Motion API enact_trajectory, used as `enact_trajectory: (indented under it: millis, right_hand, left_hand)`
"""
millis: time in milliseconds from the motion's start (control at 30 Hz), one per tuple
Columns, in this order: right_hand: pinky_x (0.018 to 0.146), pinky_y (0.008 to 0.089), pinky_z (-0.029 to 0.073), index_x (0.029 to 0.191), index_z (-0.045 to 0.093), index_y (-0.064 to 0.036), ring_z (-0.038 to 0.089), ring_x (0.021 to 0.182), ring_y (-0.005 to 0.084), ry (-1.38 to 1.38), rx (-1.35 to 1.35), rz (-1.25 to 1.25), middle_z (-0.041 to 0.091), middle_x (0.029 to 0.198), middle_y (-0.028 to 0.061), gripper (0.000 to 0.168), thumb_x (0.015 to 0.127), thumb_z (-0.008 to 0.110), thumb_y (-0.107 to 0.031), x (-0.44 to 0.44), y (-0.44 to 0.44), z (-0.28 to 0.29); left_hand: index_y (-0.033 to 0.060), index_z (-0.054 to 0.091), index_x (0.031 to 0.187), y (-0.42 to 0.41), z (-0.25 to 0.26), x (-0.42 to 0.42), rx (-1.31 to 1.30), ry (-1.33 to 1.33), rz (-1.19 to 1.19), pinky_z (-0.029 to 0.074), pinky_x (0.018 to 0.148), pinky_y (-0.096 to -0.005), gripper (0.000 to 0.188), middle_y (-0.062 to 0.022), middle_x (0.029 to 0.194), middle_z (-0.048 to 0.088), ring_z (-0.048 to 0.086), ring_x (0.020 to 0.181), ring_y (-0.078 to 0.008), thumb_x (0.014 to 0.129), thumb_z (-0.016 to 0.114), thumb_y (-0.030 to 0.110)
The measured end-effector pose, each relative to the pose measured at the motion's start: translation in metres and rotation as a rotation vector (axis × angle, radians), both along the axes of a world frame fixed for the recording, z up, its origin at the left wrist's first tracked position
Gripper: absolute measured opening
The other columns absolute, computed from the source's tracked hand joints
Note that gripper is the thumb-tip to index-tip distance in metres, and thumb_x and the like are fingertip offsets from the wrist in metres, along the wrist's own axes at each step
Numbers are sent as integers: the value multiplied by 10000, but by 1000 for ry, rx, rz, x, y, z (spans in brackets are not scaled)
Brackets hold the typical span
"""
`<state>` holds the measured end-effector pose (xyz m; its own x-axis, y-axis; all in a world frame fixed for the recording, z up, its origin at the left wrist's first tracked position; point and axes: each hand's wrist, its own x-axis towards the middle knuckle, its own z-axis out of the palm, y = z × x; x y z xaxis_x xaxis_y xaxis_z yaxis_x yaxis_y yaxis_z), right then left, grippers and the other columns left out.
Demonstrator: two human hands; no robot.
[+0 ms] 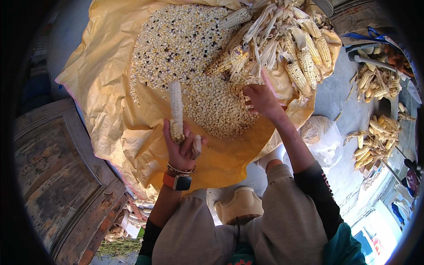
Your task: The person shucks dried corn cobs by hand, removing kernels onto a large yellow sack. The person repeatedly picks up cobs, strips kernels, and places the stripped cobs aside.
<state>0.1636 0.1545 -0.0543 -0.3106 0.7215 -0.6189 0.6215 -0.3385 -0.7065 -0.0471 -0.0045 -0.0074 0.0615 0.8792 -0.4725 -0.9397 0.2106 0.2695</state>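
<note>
In my left hand (180, 145) is a corn cob (176, 101) held upright, its pale upper part stripped and some kernels left at the lower end. A small pale, pointed piece (196, 147) shows at the fingers of the same hand; what it is, I cannot tell. My right hand (260, 99) hovers over loose corn kernels (222, 111) with its fingers bent. Whether it grips something small is unclear. White, yellow and dark kernels (179, 43) form a wide pile on a yellow woven plastic sheet (112, 132).
Unshelled ears with dry husks (301, 59) lie at the pile's right. More corn bunches (377, 142) rest on the concrete floor (328, 102) beside a white plastic bag (324, 139). A worn wooden panel (56, 165) stands at left. A cream plastic seat (240, 205) shows between my legs.
</note>
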Motion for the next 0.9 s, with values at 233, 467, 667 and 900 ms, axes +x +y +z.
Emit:
enact_trajectory:
  millis: [233, 467, 667, 900]
  right_hand:
    - [508, 240, 502, 1032, 581, 20, 624, 607, 129, -11, -105, -47, 642, 853, 86, 301, 915, 488, -242, 13, 3, 7]
    - [494, 266, 494, 798, 623, 39, 606, 501, 134, 83, -137, 146, 625, 629, 88, 213, 831, 527, -149, 12, -12, 1]
    - [528, 322, 501, 813, 653, -13, 625, 582, 192, 137, -125, 405, 644, 684, 112, 147, 746, 574, -118, 8, -30, 0]
    - [580, 436, 501, 723, 594, -49, 613, 685, 319, 50, 488, 771, 609, 719, 122, 111, 707, 556, -152, 6, -81, -23]
  left_hand:
    - [112, 463, 720, 0, -1, 1, -38, 23, 0, 429, 628, -303, 596, 43, 340, 223, 254, 294, -115, 890, 237, 637]
    - [111, 464, 733, -2, -4, 0, -14, -6, -7, 432, 677, -321, 593, 46, 345, 226, 248, 306, -109, 889, 243, 638]
    - [111, 464, 739, -2, -5, -1, 5, -12, -26, 431, 686, -327, 587, 47, 353, 227, 254, 315, -111, 889, 250, 637]
    - [112, 462, 734, -3, -5, 0, -67, -9, -19, 450, 693, -332, 586, 43, 354, 224, 269, 316, -116, 882, 263, 643]
